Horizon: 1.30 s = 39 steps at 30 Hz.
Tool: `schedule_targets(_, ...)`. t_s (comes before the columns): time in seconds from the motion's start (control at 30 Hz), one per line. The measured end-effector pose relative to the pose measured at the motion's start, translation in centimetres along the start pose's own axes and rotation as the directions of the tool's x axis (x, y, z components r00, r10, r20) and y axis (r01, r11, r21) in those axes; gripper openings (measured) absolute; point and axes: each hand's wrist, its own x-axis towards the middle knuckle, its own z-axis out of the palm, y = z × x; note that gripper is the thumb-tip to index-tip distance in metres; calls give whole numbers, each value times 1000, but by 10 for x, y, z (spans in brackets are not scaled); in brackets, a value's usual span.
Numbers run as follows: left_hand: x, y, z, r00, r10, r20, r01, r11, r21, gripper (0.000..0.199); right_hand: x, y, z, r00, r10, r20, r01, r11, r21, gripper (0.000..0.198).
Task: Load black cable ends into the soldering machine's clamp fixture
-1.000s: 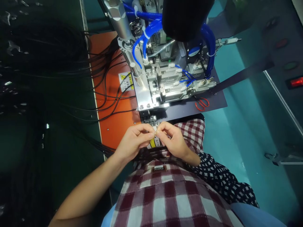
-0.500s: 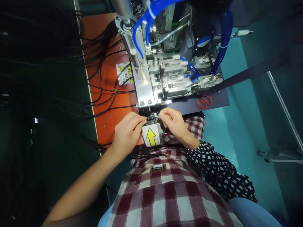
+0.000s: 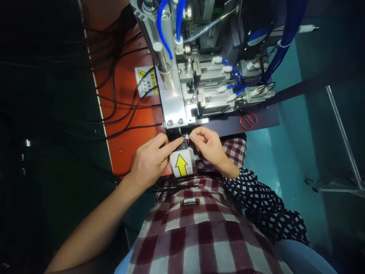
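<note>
Fine coloured wires (image 3: 187,137), white, green and red among them, fan out over a small black fixture (image 3: 184,144) at the front of the machine. My right hand (image 3: 207,146) pinches these wires between thumb and forefinger from the right. From the left, my left hand (image 3: 151,158) reaches in with its index finger stretched out, the tip at the wires. Its other fingers are curled, and I see nothing held in it. Just below the fixture is a metal block with a white label (image 3: 182,163) bearing a yellow arrow.
Beyond my hands stands a machine with metal cylinders (image 3: 212,78) and blue air tubes (image 3: 178,23). Red-handled scissors (image 3: 248,120) lie on the dark plate (image 3: 265,118). Black cables (image 3: 128,104) cross the orange base (image 3: 122,148) on the left, near a warning label (image 3: 146,82).
My left index finger has straightened and moved right to the wires, out of its earlier pinch. My right hand stays nearly in place, and the coloured wires show more clearly. The view has shifted slightly.
</note>
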Motion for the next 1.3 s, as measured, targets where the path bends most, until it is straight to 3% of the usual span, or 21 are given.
schedule_targets(0.7,0,4,3,1000,-21,3,20,995,102,35,-2,11,0,997,-69,-19,67,995,-67,18)
schedule_targets(1.13,0,3,5,1000,-20,-6,21,993,119,35,-5,17,5,956,-276,-98,243,935,-260,13)
schedule_targets(1.3,0,5,6,1000,-8,-11,10,984,177,35,-6,13,7,992,-74,-103,58,986,-154,17)
